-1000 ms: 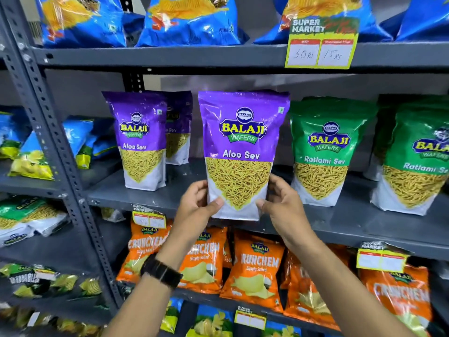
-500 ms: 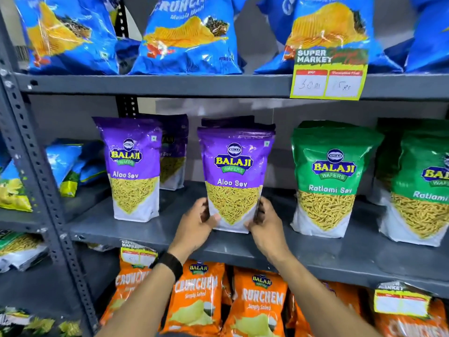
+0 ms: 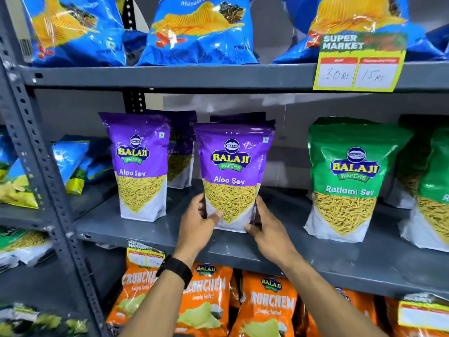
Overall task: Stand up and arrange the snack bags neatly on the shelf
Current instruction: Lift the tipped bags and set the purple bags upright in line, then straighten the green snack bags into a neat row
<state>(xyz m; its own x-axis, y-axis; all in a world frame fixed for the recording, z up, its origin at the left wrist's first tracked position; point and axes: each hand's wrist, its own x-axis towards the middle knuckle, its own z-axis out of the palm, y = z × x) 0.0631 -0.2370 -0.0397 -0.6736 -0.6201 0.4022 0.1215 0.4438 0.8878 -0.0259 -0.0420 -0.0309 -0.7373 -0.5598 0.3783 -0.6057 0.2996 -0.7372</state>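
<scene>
A purple Aloo Sev bag [image 3: 233, 173] stands upright on the grey middle shelf [image 3: 303, 249]. My left hand [image 3: 198, 223] grips its lower left edge, and my right hand [image 3: 267, 228] grips its lower right corner. Another purple bag [image 3: 239, 117] peeks out right behind it. To the left stands a second purple Aloo Sev bag [image 3: 141, 164] with one more [image 3: 182, 154] behind it. A green Ratlami Sev bag [image 3: 349, 178] stands upright to the right, apart from my hands.
Blue chip bags [image 3: 199, 30] line the top shelf, with a yellow price tag [image 3: 359, 62] on its edge. Orange Crunchem bags [image 3: 267, 307] fill the shelf below. A perforated grey upright [image 3: 36, 166] divides off a left bay of blue and green bags. More green bags [image 3: 435, 190] stand at the far right.
Both hands carried the purple bag from in front of the shelf down onto the middle shelf, in front of another purple bag. The view has moved closer and tilted up.
</scene>
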